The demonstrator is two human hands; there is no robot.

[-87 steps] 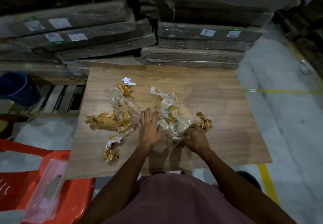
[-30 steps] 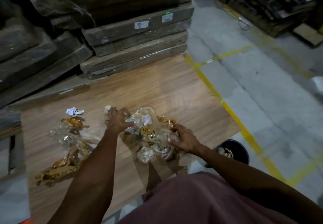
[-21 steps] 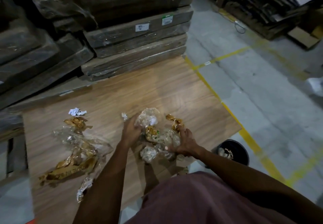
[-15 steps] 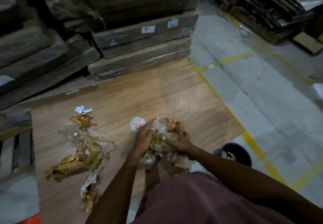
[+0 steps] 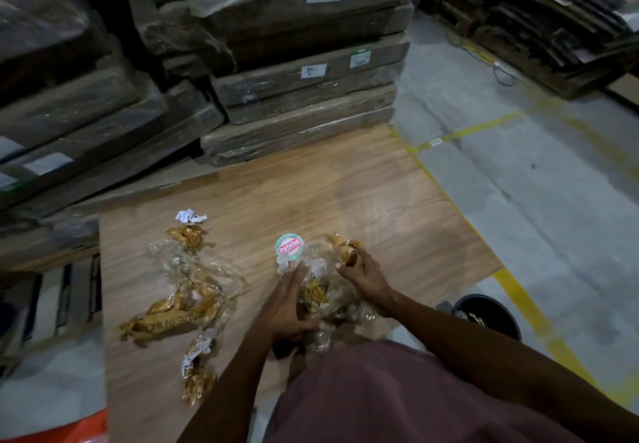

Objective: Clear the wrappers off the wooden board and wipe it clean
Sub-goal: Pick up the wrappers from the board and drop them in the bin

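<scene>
Both hands bunching up wrappers on the board

Clear plastic wrapper wad (image 5: pixel 325 290) sits at the wooden board's (image 5: pixel 363 200) near edge, left hand (image 5: pixel 285 307) and right hand (image 5: pixel 368 276) curled around it. More wrappers (image 5: pixel 186 297) lie left, black bin (image 5: pixel 485 314) right.

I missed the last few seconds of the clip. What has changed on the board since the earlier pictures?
Both hands have closed in on the right-hand wrappers: the left hand and right hand now press them into one tight bundle, where before they lay spread. A round label now shows beside it. The left pile and the white scrap stay on the board; the bucket stays on the floor.
</scene>
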